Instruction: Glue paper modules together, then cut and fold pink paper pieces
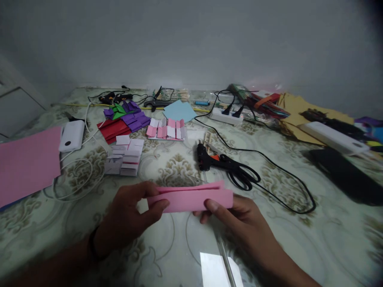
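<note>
A folded strip of pink paper point(188, 200) is held up level above the patterned table cover, its long upper edges slightly apart. My left hand point(131, 215) pinches its left end, thumb in front and fingers behind. At the right end, my right hand point(239, 223) grips the strip with the thumb on its front face. Below the strip, a white piece of paper point(211, 269) lies near the front edge of view with a thin metallic rod point(226, 261) across it. Beyond the strip rest a black glue gun point(204, 157) and black-handled scissors point(243, 171).
Folded paper pieces in white point(127, 155), pink-and-white point(167, 129), red point(113, 129) and purple point(136, 120) lie behind. Pink sheets point(28, 163) and a white power bank point(72, 135) are left. A power strip point(226, 116), cables, yellow paper point(305, 109) and a black object point(347, 175) are right.
</note>
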Demonstrator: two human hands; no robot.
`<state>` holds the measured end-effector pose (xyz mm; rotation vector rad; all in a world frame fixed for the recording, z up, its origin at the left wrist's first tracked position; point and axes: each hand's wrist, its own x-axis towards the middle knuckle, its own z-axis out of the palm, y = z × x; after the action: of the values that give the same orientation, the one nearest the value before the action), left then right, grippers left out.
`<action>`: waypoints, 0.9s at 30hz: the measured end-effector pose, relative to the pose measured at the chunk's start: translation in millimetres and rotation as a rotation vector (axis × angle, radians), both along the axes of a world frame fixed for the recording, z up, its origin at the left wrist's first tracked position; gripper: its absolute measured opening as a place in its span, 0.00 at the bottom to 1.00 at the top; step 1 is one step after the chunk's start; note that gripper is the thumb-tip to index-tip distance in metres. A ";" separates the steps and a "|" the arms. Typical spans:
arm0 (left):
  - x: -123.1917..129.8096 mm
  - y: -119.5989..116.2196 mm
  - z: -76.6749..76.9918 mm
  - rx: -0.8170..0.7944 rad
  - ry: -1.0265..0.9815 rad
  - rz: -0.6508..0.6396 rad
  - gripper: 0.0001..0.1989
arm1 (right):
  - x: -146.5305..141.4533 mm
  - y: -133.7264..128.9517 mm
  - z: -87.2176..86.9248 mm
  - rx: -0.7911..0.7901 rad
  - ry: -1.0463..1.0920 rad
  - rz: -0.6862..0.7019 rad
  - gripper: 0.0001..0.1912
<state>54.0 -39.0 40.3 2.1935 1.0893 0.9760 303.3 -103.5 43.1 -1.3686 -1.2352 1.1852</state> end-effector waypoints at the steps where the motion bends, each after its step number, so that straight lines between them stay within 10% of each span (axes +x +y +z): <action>1: 0.1 -0.5 0.0 -0.024 -0.005 0.002 0.10 | 0.1 -0.5 0.5 0.000 -0.001 -0.006 0.23; 21: 1.4 -4.3 4.0 -0.048 0.023 -0.021 0.11 | -6.2 -2.4 -6.6 0.023 0.174 -0.105 0.10; 27: 1.2 -5.2 4.4 -0.038 0.031 0.005 0.10 | -7.8 4.5 -10.5 -0.089 0.531 -0.117 0.30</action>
<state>55.2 -44.2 44.7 2.1834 1.1194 0.9190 295.5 -99.0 32.6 -1.0718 -0.7248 1.4152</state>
